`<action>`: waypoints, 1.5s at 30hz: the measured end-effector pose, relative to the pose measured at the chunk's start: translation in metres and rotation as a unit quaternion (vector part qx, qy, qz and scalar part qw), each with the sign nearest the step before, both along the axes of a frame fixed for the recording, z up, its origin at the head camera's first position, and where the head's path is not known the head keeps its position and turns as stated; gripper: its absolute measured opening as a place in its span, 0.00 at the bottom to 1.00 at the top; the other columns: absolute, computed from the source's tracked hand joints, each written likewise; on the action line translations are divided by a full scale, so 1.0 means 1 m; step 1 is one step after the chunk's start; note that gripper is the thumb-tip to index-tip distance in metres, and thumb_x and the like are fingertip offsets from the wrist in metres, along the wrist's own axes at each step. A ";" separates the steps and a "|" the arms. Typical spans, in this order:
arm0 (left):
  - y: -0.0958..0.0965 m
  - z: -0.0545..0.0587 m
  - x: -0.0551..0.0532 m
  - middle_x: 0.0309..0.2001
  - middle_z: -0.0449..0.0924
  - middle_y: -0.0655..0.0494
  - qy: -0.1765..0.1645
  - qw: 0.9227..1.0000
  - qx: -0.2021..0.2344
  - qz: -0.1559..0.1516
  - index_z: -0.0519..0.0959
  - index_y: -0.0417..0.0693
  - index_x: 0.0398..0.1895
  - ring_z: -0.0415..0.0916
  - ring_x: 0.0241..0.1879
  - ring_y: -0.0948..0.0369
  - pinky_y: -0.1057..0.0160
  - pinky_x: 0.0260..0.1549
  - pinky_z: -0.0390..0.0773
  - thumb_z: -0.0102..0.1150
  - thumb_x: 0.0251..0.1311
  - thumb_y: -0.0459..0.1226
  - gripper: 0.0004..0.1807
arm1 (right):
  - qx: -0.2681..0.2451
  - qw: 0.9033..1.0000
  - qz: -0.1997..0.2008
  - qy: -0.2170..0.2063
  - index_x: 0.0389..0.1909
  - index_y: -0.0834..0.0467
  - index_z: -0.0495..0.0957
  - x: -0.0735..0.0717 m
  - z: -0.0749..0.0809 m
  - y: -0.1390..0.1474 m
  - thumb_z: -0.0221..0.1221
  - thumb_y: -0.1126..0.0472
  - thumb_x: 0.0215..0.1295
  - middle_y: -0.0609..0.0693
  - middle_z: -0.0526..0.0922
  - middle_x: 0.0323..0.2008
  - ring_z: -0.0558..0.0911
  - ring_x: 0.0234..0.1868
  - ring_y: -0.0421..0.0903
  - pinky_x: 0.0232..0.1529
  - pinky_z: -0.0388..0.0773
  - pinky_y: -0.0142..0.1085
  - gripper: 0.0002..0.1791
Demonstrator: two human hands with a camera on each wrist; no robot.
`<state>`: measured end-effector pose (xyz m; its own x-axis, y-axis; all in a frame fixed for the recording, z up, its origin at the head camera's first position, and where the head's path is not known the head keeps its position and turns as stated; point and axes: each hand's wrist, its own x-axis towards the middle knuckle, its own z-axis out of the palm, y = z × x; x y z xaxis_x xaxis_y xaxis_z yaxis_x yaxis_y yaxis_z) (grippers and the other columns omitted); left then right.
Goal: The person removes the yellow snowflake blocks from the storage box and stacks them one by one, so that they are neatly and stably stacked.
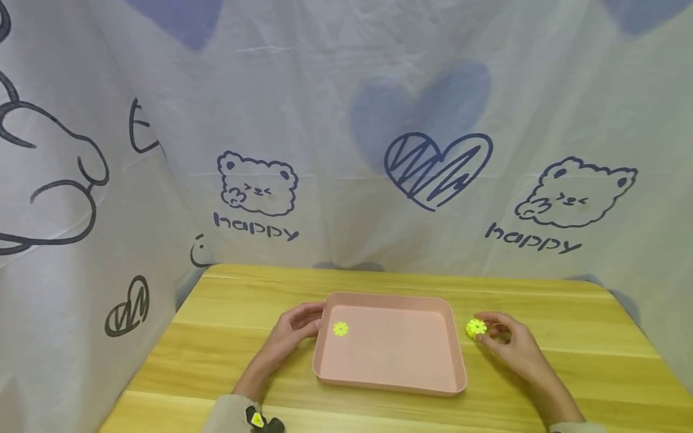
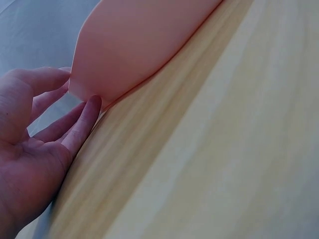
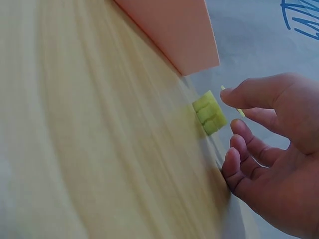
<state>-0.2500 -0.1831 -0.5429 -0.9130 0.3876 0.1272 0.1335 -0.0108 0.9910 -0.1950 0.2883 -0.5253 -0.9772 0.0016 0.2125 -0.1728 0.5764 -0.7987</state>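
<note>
A shallow pink tray (image 1: 390,386) lies on the wooden table, and a flat yellow flower-shaped piece (image 1: 340,329) is inside it near the left wall. My left hand (image 1: 295,331) is at the tray's left side; its fingertips touch the outer wall (image 2: 129,45) near the far corner. To the right of the tray, my right hand (image 1: 509,343) pinches a thin yellow flower piece (image 3: 241,113) between thumb and index finger. Close by that piece stands a small stack of yellow flower pieces (image 3: 209,113). The other right fingers are loosely curled.
The wooden table (image 1: 238,337) reaches back to a white curtain (image 1: 335,120) printed with hearts and bears. Another curtain side (image 1: 65,313) hangs along the left. A black band (image 1: 265,421) with a yellow mark is around the left wrist.
</note>
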 end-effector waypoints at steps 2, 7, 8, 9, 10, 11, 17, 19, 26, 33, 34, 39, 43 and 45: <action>-0.001 0.000 0.000 0.67 0.73 0.36 0.002 1.000 0.001 -0.003 0.71 0.35 0.69 0.71 0.67 0.41 0.57 0.56 0.82 0.59 0.73 0.33 0.24 | -0.001 1.000 0.003 0.003 0.56 0.64 0.81 0.000 -0.002 0.000 0.70 0.69 0.61 0.55 0.80 0.41 0.76 0.37 0.37 0.36 0.78 0.30 0.21; -0.001 0.000 -0.001 0.67 0.73 0.36 0.003 1.000 0.001 -0.007 0.71 0.35 0.69 0.71 0.67 0.41 0.57 0.57 0.82 0.58 0.74 0.33 0.24 | -0.004 1.000 0.012 0.012 0.55 0.64 0.81 -0.001 -0.004 0.000 0.70 0.69 0.60 0.54 0.80 0.39 0.75 0.38 0.38 0.35 0.76 0.30 0.21; -0.001 0.000 -0.001 0.67 0.73 0.36 0.003 1.000 0.001 -0.007 0.71 0.35 0.69 0.71 0.67 0.41 0.57 0.57 0.82 0.58 0.74 0.33 0.24 | -0.004 1.000 0.013 0.011 0.56 0.64 0.81 -0.001 -0.005 0.001 0.70 0.69 0.60 0.54 0.79 0.39 0.75 0.38 0.38 0.35 0.76 0.30 0.21; -0.001 0.000 0.000 0.68 0.73 0.36 0.001 1.000 0.002 -0.006 0.71 0.35 0.69 0.70 0.67 0.41 0.57 0.57 0.82 0.58 0.74 0.33 0.24 | -0.005 1.000 0.014 0.011 0.56 0.64 0.81 -0.002 -0.005 0.001 0.70 0.69 0.60 0.54 0.80 0.40 0.75 0.38 0.39 0.35 0.76 0.30 0.21; -0.001 0.000 0.000 0.68 0.73 0.36 0.001 1.000 0.002 -0.006 0.71 0.34 0.69 0.70 0.67 0.41 0.57 0.57 0.82 0.58 0.74 0.33 0.24 | -0.004 1.000 0.016 0.009 0.56 0.64 0.81 -0.002 -0.005 0.001 0.69 0.69 0.60 0.54 0.79 0.40 0.75 0.38 0.39 0.35 0.76 0.30 0.21; -0.001 0.000 0.000 0.68 0.73 0.36 -0.001 1.000 0.003 -0.005 0.71 0.34 0.69 0.70 0.67 0.41 0.57 0.57 0.82 0.58 0.74 0.33 0.24 | -0.004 1.000 0.016 0.008 0.56 0.64 0.81 -0.002 -0.006 0.001 0.69 0.69 0.61 0.54 0.79 0.40 0.75 0.38 0.39 0.35 0.76 0.30 0.21; -0.001 0.000 0.001 0.67 0.72 0.35 -0.002 1.000 0.003 -0.004 0.70 0.33 0.70 0.70 0.67 0.40 0.57 0.56 0.82 0.58 0.73 0.33 0.25 | -0.005 1.000 0.024 0.010 0.56 0.64 0.82 -0.003 -0.008 0.002 0.68 0.70 0.61 0.54 0.79 0.41 0.74 0.38 0.40 0.34 0.75 0.30 0.21; -0.001 -0.001 0.001 0.67 0.72 0.34 -0.001 1.000 0.003 -0.004 0.70 0.33 0.70 0.70 0.67 0.40 0.58 0.56 0.82 0.58 0.73 0.32 0.25 | -0.006 1.000 0.028 0.012 0.56 0.64 0.82 -0.003 -0.008 0.002 0.68 0.70 0.61 0.55 0.79 0.41 0.74 0.38 0.39 0.34 0.75 0.30 0.20; 0.000 -0.001 0.001 0.68 0.72 0.34 -0.005 1.000 0.005 -0.002 0.70 0.32 0.70 0.70 0.68 0.40 0.57 0.56 0.82 0.58 0.73 0.32 0.25 | -0.005 0.999 0.032 0.014 0.56 0.64 0.82 -0.003 -0.008 0.003 0.67 0.69 0.62 0.54 0.78 0.41 0.73 0.38 0.40 0.34 0.74 0.30 0.20; 0.000 0.000 0.001 0.67 0.73 0.35 -0.007 1.000 0.003 0.001 0.70 0.33 0.69 0.71 0.67 0.41 0.57 0.56 0.82 0.59 0.73 0.33 0.25 | -0.011 0.999 0.040 0.018 0.56 0.65 0.82 -0.004 -0.010 0.005 0.68 0.70 0.62 0.54 0.79 0.41 0.73 0.38 0.40 0.33 0.73 0.30 0.20; 0.000 0.000 0.001 0.67 0.73 0.35 -0.006 1.000 0.003 0.001 0.70 0.33 0.69 0.71 0.67 0.41 0.57 0.56 0.82 0.59 0.73 0.33 0.25 | -0.012 0.999 0.042 0.021 0.56 0.66 0.81 -0.004 -0.010 0.005 0.68 0.70 0.61 0.54 0.79 0.42 0.73 0.38 0.40 0.33 0.73 0.30 0.20; 0.000 0.001 0.000 0.67 0.72 0.34 -0.004 1.000 0.004 -0.001 0.70 0.33 0.69 0.71 0.67 0.41 0.57 0.55 0.82 0.59 0.73 0.32 0.25 | -0.009 0.998 0.049 0.024 0.56 0.66 0.81 -0.005 -0.008 0.005 0.68 0.70 0.62 0.55 0.80 0.44 0.74 0.38 0.39 0.34 0.74 0.29 0.20; 0.001 0.002 0.000 0.68 0.71 0.34 -0.005 1.000 0.002 -0.001 0.70 0.32 0.70 0.70 0.68 0.40 0.57 0.56 0.82 0.58 0.73 0.32 0.25 | -0.006 0.998 0.052 0.018 0.56 0.65 0.81 -0.005 -0.006 0.005 0.67 0.69 0.63 0.57 0.81 0.45 0.74 0.39 0.39 0.35 0.75 0.29 0.20; 0.001 0.001 0.000 0.68 0.71 0.33 -0.004 1.000 0.003 -0.001 0.69 0.32 0.70 0.70 0.68 0.40 0.58 0.56 0.82 0.58 0.73 0.31 0.25 | -0.004 0.999 0.052 0.015 0.56 0.64 0.82 -0.006 -0.006 0.006 0.67 0.69 0.63 0.57 0.81 0.45 0.74 0.39 0.38 0.35 0.75 0.29 0.19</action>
<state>-0.2502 -0.1823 -0.5416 -0.9129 0.3895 0.1220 0.1252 -0.0174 0.9920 -0.2006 0.2943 -0.5312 -0.9654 -0.0983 0.2414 -0.2550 0.5483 -0.7965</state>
